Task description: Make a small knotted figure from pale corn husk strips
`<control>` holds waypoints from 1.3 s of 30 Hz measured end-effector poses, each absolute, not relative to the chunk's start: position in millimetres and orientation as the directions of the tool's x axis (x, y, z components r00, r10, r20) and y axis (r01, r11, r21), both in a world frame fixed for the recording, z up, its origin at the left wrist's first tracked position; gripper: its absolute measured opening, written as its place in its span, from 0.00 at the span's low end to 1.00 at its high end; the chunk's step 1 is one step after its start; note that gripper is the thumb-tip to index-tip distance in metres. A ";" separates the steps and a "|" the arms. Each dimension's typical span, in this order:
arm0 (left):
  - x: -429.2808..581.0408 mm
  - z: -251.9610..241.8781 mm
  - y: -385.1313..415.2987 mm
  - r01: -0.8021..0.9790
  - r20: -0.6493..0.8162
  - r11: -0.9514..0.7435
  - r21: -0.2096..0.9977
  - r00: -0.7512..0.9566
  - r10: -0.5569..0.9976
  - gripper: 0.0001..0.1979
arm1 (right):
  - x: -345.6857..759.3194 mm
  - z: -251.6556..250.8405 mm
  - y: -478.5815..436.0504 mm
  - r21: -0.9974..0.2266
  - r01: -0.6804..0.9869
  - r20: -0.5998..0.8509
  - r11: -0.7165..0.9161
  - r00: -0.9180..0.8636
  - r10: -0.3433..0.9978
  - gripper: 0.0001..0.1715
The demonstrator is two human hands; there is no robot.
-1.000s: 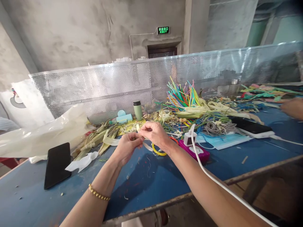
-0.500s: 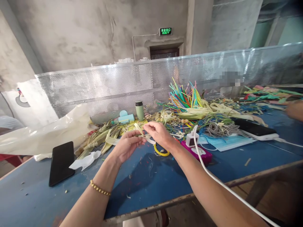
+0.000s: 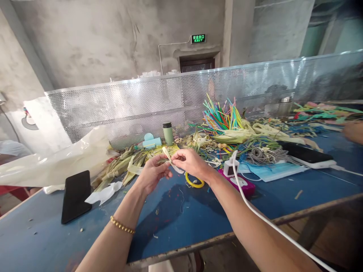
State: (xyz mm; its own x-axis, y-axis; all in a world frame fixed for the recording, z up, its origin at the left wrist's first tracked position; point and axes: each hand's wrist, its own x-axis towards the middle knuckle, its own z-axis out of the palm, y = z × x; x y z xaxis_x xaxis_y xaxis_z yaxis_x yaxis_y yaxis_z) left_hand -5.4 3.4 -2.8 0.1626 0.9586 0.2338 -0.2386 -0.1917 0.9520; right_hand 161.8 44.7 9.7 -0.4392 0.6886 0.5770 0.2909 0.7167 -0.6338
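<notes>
A pale strip of corn husk (image 3: 166, 152) is pinched between both hands over the table's middle, one end sticking up and another hanging pale below the fingers. My left hand (image 3: 151, 175) closes its thumb and forefinger on it, the other fingers curled. My right hand (image 3: 191, 161) grips the same strip from the other side, fingertips close to the left ones. Just under the right wrist lies a yellow ring (image 3: 195, 182). Dried corn husks (image 3: 120, 166) are heaped to the left of my left hand. The fingers hide part of the strip.
A black phone (image 3: 76, 196) and white scrap (image 3: 104, 192) lie left. Behind stand a green bottle (image 3: 168, 135) and colourful stems (image 3: 222, 115). Rightward are a magenta power strip (image 3: 239, 185), white cable (image 3: 246, 206), blue mask (image 3: 275, 172), and another person's hand (image 3: 353, 132).
My right fingertips have come down and now pinch the husk close beside the left fingers. The whole view has shifted slightly.
</notes>
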 end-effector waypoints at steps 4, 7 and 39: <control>-4.3 -6.0 7.6 -0.009 0.287 -0.287 0.958 0.106 0.952 0.14 | 162.5 9.7 44.5 -0.589 0.329 0.599 0.738 -0.436 0.672 0.05; -4.5 -12.4 15.5 0.215 0.365 -0.356 0.909 -0.001 0.931 0.12 | 162.3 8.3 45.8 -0.475 0.443 0.635 0.760 -0.426 0.645 0.06; -3.2 -7.0 13.7 -0.036 0.361 -0.368 0.929 -0.131 0.923 0.11 | 147.3 0.7 44.5 -0.338 0.382 0.800 0.860 -0.364 0.477 0.05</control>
